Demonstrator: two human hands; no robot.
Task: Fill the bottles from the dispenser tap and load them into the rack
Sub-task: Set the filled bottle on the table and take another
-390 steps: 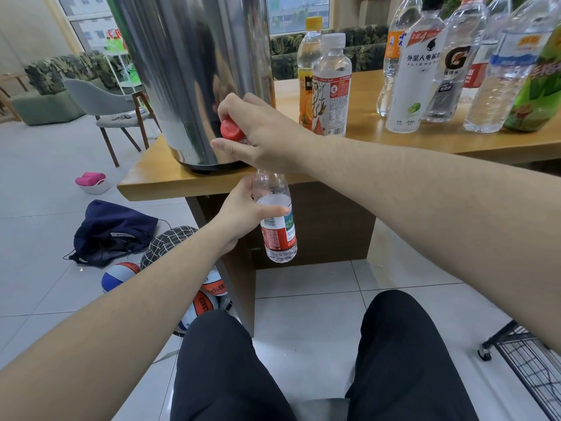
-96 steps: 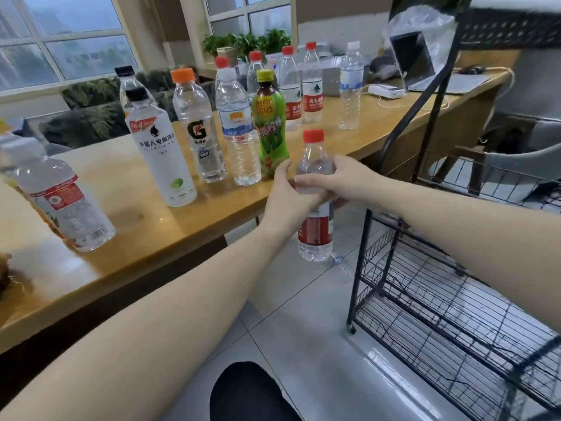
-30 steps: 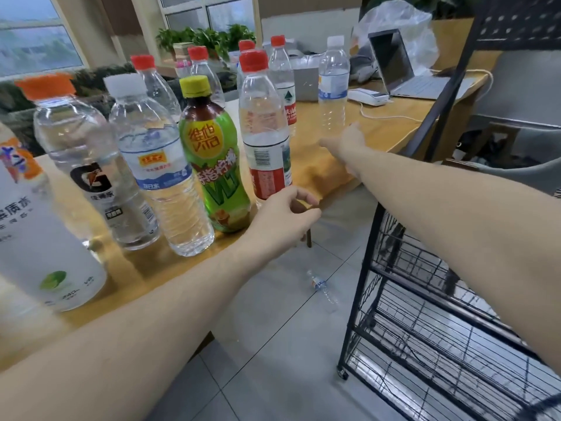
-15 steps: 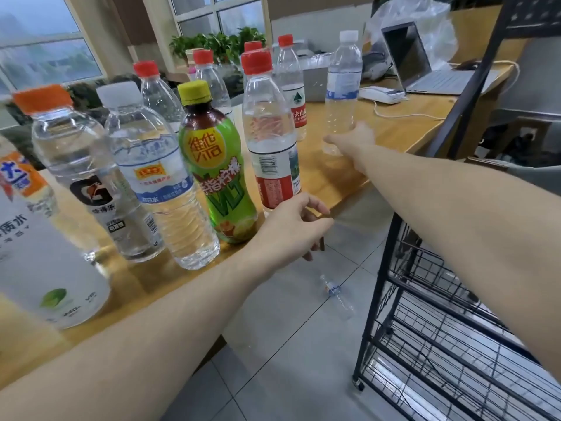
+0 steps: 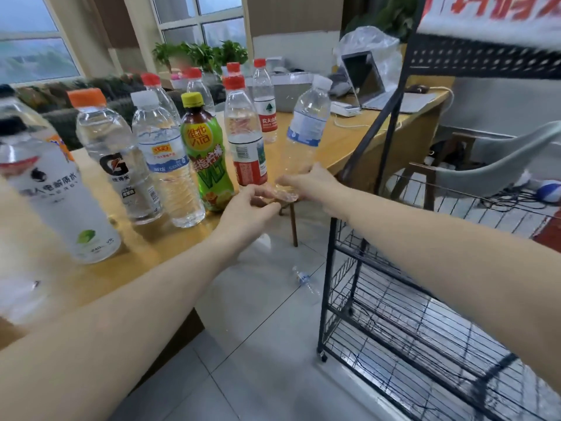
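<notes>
1. Blue-labelled bottle, clear with a white cap, tilts at the frame's centre, lifted just past the table edge.
2. Right hand grips its lower end with curled fingers.
3. Left hand touches the bottle's base, fingers curled; whether it grips is unclear.
4. Wire rack stands at lower right.
5. Red-capped bottle stands just left of the held one.

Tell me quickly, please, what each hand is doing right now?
Left hand: fingers curled at the base of the blue-labelled water bottle, touching it.
Right hand: grips that bottle's base, bottle tilted.
</notes>
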